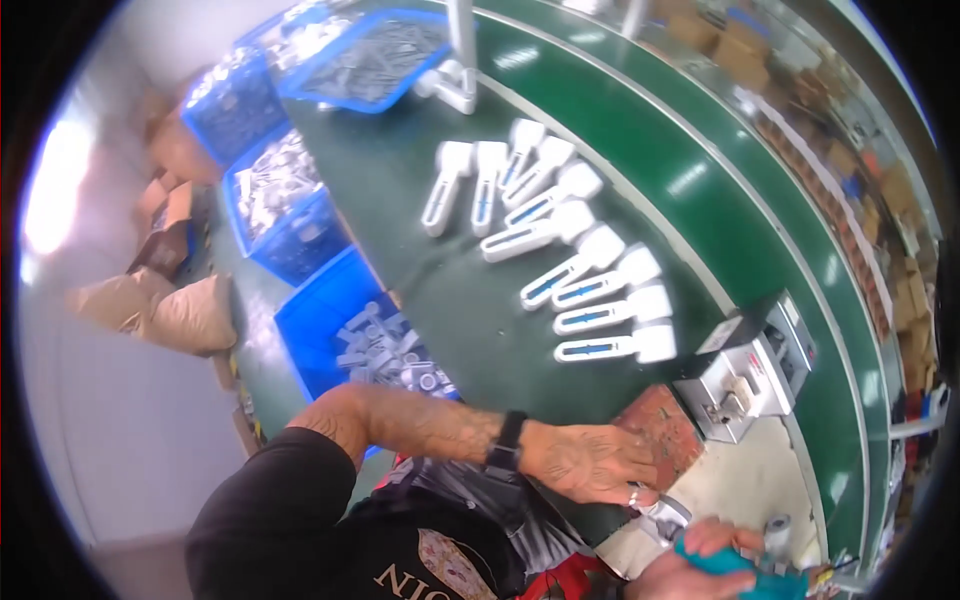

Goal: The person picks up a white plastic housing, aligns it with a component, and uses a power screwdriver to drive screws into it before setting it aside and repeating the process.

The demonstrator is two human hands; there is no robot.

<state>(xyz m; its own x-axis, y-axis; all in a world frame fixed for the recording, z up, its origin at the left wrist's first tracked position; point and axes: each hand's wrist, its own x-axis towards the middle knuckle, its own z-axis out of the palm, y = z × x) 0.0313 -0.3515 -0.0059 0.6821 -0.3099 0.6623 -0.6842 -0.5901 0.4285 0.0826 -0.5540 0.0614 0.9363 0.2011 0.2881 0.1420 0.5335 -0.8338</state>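
My left hand (pixel 590 462), with a dark watch at the wrist and a ring, reaches across my body to the worktop at the lower right. Its fingers are closed on a small white and grey part (pixel 668 518). Close by on the right, my right hand (pixel 690 572) is wrapped round a teal object (pixel 740 568), whose kind I cannot make out. A small grey cylinder (pixel 778 530) stands just beyond it. Beside my left fingers lies a worn reddish board (pixel 660 435). A silver and grey box-shaped fixture (pixel 745 385) sits past that board.
Several white long-handled plastic pieces (pixel 600 316) with blue strips lie fanned out on the green table (pixel 440 300). Left of them stand blue bins (pixel 310 325) of small parts. A blue tray (pixel 365 100) and white post (pixel 461 45) are at the back; a green conveyor (pixel 690 185) curves along the right.
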